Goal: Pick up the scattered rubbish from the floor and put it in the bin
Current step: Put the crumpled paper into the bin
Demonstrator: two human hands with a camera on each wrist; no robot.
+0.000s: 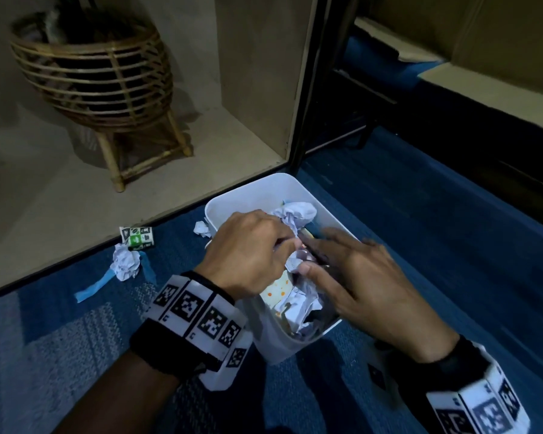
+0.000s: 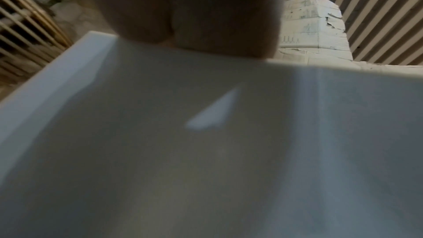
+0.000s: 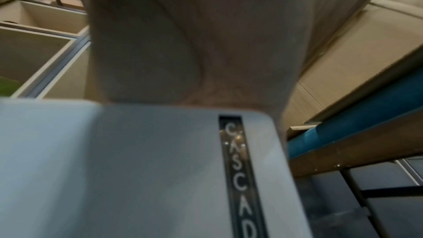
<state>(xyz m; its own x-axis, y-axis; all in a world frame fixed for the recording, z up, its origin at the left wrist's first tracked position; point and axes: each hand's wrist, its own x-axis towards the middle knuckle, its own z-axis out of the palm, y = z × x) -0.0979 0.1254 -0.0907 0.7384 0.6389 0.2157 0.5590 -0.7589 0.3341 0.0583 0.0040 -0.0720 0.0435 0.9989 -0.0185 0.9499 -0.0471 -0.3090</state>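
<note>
Two hands work over a white rectangular plastic bin that stands on the blue carpeted floor, just in front of a beige shelf unit. The left hand has its fingers curled down into the bin, closed on a crumpled white paper wad lying on top of the rubbish inside. The right hand lies over the bin's right side with fingers stretched out fairly straight, its thumb touching the same wad; it grips nothing. More crumpled paper sits toward the bin's far end, and a cream sheet with orange dots shows at the near end.

Left of the bin, rubbish is on the floor: a small white paper scrap just beside the bin wall, a green-and-white printed carton, a crumpled white paper ball touching it, and a blue strip under that ball.

On the shelf's floor, far left, stands a round woven rattan basket on legs. Both wrist views show only blurred bin wall and palm.
</note>
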